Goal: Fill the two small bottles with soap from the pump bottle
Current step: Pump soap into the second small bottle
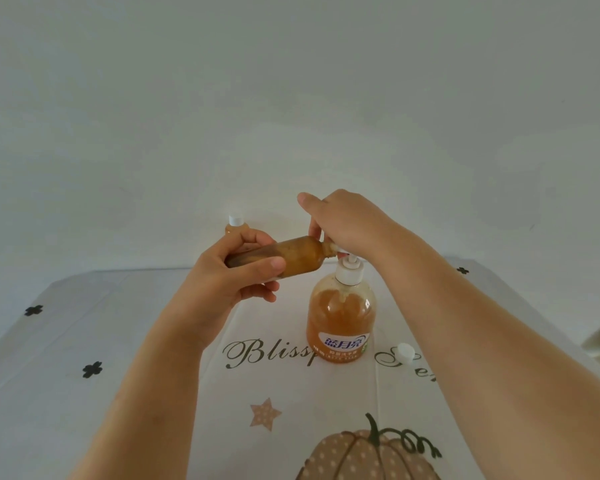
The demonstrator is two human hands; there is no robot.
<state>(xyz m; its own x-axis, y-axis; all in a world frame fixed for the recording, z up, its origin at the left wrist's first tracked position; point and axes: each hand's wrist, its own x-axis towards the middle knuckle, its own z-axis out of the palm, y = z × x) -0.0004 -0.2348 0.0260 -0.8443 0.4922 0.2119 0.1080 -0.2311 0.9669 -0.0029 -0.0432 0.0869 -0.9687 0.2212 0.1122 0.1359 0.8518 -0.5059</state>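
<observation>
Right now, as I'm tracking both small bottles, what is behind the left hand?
A capped small bottle stands behind the left hand. Only its white top and amber shoulder show; the hand covers its body.

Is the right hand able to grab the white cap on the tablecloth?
Probably yes: the round white plastic cap lies uncovered beside the orange pump bottle, though the right hand rests on its pump.

Left hand (222, 278) grips a small bottle (302, 252) in curled fingers; right hand (347, 220) arches knuckles-up, fingers perhaps bent beneath.
</observation>
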